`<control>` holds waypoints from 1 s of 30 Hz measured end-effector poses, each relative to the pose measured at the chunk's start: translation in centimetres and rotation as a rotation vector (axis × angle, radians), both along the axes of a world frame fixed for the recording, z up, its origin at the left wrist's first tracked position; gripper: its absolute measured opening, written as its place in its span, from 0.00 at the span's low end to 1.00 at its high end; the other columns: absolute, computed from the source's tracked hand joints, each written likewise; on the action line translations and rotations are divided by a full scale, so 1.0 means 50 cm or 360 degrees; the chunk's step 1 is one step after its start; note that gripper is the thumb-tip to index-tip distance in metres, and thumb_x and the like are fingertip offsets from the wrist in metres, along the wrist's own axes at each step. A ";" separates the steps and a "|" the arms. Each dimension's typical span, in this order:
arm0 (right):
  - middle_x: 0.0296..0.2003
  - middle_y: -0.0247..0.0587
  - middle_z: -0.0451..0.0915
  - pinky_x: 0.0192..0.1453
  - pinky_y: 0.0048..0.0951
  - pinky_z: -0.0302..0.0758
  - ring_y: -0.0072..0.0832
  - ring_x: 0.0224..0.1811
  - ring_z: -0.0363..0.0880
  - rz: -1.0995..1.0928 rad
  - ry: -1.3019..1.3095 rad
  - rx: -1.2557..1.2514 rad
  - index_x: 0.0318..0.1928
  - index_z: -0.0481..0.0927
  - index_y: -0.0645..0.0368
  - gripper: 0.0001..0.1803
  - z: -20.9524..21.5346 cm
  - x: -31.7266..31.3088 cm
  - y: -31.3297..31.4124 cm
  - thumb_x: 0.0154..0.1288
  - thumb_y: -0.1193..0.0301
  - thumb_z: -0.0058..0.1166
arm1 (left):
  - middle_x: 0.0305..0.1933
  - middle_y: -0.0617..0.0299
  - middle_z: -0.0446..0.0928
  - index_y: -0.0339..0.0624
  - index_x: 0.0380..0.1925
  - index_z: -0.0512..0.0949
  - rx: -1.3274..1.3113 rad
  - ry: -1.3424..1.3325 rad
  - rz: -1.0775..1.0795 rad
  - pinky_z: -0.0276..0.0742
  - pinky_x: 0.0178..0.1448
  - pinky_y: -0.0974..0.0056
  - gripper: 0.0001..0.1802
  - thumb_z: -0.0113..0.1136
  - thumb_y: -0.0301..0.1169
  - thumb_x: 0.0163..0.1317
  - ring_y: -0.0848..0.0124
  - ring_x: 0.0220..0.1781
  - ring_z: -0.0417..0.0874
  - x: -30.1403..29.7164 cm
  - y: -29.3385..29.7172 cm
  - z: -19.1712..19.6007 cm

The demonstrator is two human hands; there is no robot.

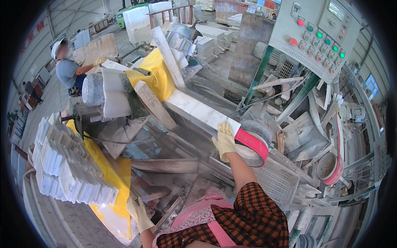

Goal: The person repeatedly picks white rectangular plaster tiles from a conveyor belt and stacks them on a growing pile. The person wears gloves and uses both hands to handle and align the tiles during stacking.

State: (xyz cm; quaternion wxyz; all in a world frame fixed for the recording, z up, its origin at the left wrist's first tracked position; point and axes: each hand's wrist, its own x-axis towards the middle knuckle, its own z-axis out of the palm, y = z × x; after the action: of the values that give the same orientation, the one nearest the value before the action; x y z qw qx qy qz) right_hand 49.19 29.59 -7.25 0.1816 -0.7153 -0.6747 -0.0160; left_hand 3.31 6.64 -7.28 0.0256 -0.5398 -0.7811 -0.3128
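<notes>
A long white marble slab with grey veins (202,110) lies on a conveyor machine, its near end reaching a red belt (253,144) around a wheel. My right hand (224,140), in a cream glove, rests with stretched fingers against the near end of the slab. My left hand (139,212), also gloved, hangs low at the left with its fingers apart, beside a yellow sheet (118,177). Nothing shows in it; whether it touches the sheet I cannot tell. A stack of white marble strips (68,165) stands on that sheet, left of the hand.
A control panel (316,39) with lit buttons stands at the upper right on green legs. A second yellow cover (155,74) drapes over the machine near a motor (93,90). Stone offcuts and a perforated white crate (279,182) lie to the right. A co-worker (68,70) stands at the far left.
</notes>
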 end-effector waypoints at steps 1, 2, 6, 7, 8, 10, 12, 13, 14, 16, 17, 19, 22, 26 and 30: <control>0.76 0.61 0.59 0.84 0.46 0.51 0.54 0.80 0.54 -0.0006 0.0013 0.0003 0.73 0.63 0.66 0.43 -0.001 0.000 -0.001 0.64 0.57 0.64 | 0.36 0.46 0.81 0.36 0.35 0.78 -0.0009 -0.0007 0.0010 0.76 0.49 0.47 0.10 0.69 0.29 0.58 0.45 0.42 0.82 0.000 0.000 -0.001; 0.76 0.61 0.60 0.84 0.46 0.51 0.54 0.80 0.54 -0.0010 0.0006 0.0013 0.73 0.64 0.66 0.43 -0.003 0.001 -0.001 0.64 0.57 0.64 | 0.36 0.46 0.81 0.36 0.35 0.78 -0.0003 -0.0012 0.0011 0.76 0.49 0.47 0.10 0.69 0.29 0.58 0.45 0.42 0.82 -0.001 -0.001 -0.003; 0.75 0.61 0.60 0.84 0.46 0.51 0.54 0.80 0.55 -0.0020 -0.0019 0.0053 0.72 0.64 0.67 0.43 -0.011 0.004 -0.005 0.64 0.57 0.64 | 0.37 0.46 0.81 0.36 0.36 0.77 -0.0020 0.0005 0.0015 0.76 0.48 0.48 0.11 0.69 0.28 0.58 0.46 0.41 0.82 -0.005 -0.001 -0.010; 0.75 0.61 0.60 0.84 0.46 0.51 0.55 0.80 0.55 -0.0021 -0.0024 0.0065 0.72 0.64 0.67 0.43 -0.012 0.005 -0.005 0.64 0.57 0.64 | 0.37 0.46 0.81 0.36 0.37 0.78 -0.0033 0.0001 0.0019 0.76 0.49 0.49 0.12 0.70 0.29 0.59 0.46 0.42 0.82 -0.007 -0.001 -0.012; 0.75 0.61 0.60 0.84 0.46 0.51 0.54 0.80 0.55 -0.0023 -0.0021 0.0065 0.72 0.64 0.67 0.43 -0.013 0.005 -0.006 0.64 0.57 0.64 | 0.38 0.46 0.81 0.35 0.38 0.79 -0.0046 -0.0002 0.0021 0.76 0.50 0.50 0.12 0.70 0.30 0.59 0.47 0.43 0.82 -0.008 -0.001 -0.013; 0.75 0.61 0.60 0.84 0.46 0.51 0.54 0.80 0.54 -0.0029 -0.0016 0.0065 0.72 0.64 0.68 0.43 -0.012 0.006 -0.007 0.64 0.57 0.64 | 0.39 0.46 0.82 0.35 0.38 0.79 -0.0062 0.0000 0.0022 0.77 0.50 0.51 0.13 0.70 0.31 0.60 0.47 0.43 0.83 -0.010 -0.002 -0.015; 0.75 0.61 0.60 0.84 0.46 0.51 0.54 0.80 0.54 -0.0031 -0.0013 0.0041 0.73 0.64 0.68 0.44 -0.009 0.007 -0.009 0.64 0.57 0.64 | 0.39 0.46 0.82 0.35 0.38 0.79 -0.0070 0.0011 0.0018 0.77 0.50 0.50 0.13 0.70 0.31 0.60 0.47 0.43 0.83 -0.011 -0.002 -0.016; 0.76 0.61 0.60 0.84 0.46 0.51 0.54 0.80 0.54 -0.0043 -0.0025 0.0035 0.73 0.63 0.68 0.44 -0.007 0.007 -0.011 0.64 0.57 0.64 | 0.39 0.46 0.82 0.35 0.38 0.79 -0.0065 0.0003 0.0013 0.77 0.50 0.50 0.13 0.70 0.31 0.60 0.47 0.43 0.83 -0.012 -0.002 -0.016; 0.76 0.61 0.59 0.84 0.46 0.50 0.54 0.80 0.54 -0.0032 -0.0011 0.0023 0.73 0.63 0.68 0.44 -0.004 0.007 -0.012 0.64 0.57 0.64 | 0.38 0.46 0.82 0.35 0.38 0.79 -0.0060 -0.0005 0.0008 0.77 0.50 0.51 0.13 0.70 0.31 0.60 0.48 0.43 0.83 -0.012 -0.002 -0.016; 0.76 0.61 0.59 0.85 0.46 0.49 0.54 0.80 0.53 -0.0032 -0.0012 -0.0002 0.73 0.63 0.68 0.44 0.001 0.009 -0.016 0.64 0.57 0.63 | 0.38 0.45 0.82 0.35 0.37 0.79 -0.0049 -0.0025 0.0004 0.77 0.50 0.50 0.12 0.70 0.30 0.59 0.47 0.43 0.83 -0.012 -0.002 -0.017; 0.76 0.62 0.57 0.85 0.46 0.48 0.54 0.81 0.52 -0.0025 -0.0007 -0.0033 0.74 0.61 0.69 0.44 0.003 0.010 -0.018 0.66 0.56 0.61 | 0.38 0.45 0.82 0.35 0.37 0.79 -0.0044 -0.0037 0.0005 0.77 0.50 0.49 0.12 0.69 0.30 0.59 0.46 0.43 0.83 -0.012 -0.001 -0.017; 0.78 0.64 0.53 0.86 0.45 0.44 0.53 0.82 0.48 -0.0016 -0.0021 -0.0102 0.76 0.57 0.70 0.45 0.005 0.013 -0.021 0.69 0.56 0.56 | 0.38 0.45 0.82 0.36 0.36 0.79 -0.0040 -0.0047 0.0012 0.76 0.50 0.47 0.11 0.69 0.30 0.59 0.45 0.43 0.82 -0.011 -0.001 -0.017; 0.78 0.65 0.53 0.86 0.45 0.44 0.53 0.82 0.48 -0.0012 0.0004 -0.0085 0.76 0.56 0.70 0.46 0.001 0.017 -0.022 0.68 0.55 0.56 | 0.38 0.45 0.82 0.36 0.36 0.79 -0.0049 -0.0042 0.0020 0.76 0.51 0.47 0.11 0.69 0.30 0.60 0.45 0.43 0.82 -0.010 -0.001 -0.017; 0.77 0.62 0.57 0.85 0.47 0.47 0.54 0.81 0.50 -0.0039 0.0005 0.0010 0.74 0.62 0.68 0.44 -0.008 0.018 -0.023 0.65 0.57 0.63 | 0.38 0.45 0.82 0.36 0.37 0.78 -0.0015 -0.0007 0.0013 0.76 0.51 0.48 0.11 0.69 0.30 0.60 0.46 0.43 0.82 -0.008 -0.001 -0.015; 0.76 0.62 0.57 0.85 0.47 0.48 0.54 0.81 0.51 -0.0056 0.0003 -0.0008 0.74 0.62 0.68 0.44 -0.008 0.019 -0.027 0.64 0.57 0.63 | 0.38 0.46 0.82 0.36 0.37 0.78 -0.0034 -0.0028 0.0028 0.76 0.51 0.48 0.11 0.69 0.29 0.59 0.46 0.43 0.82 -0.007 -0.001 -0.015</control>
State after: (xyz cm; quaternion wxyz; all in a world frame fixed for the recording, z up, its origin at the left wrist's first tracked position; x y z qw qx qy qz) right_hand 50.12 28.23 -7.64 0.1801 -0.7274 -0.6619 -0.0170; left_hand 2.96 6.59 -8.02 0.0157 -0.5305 -0.7893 -0.3089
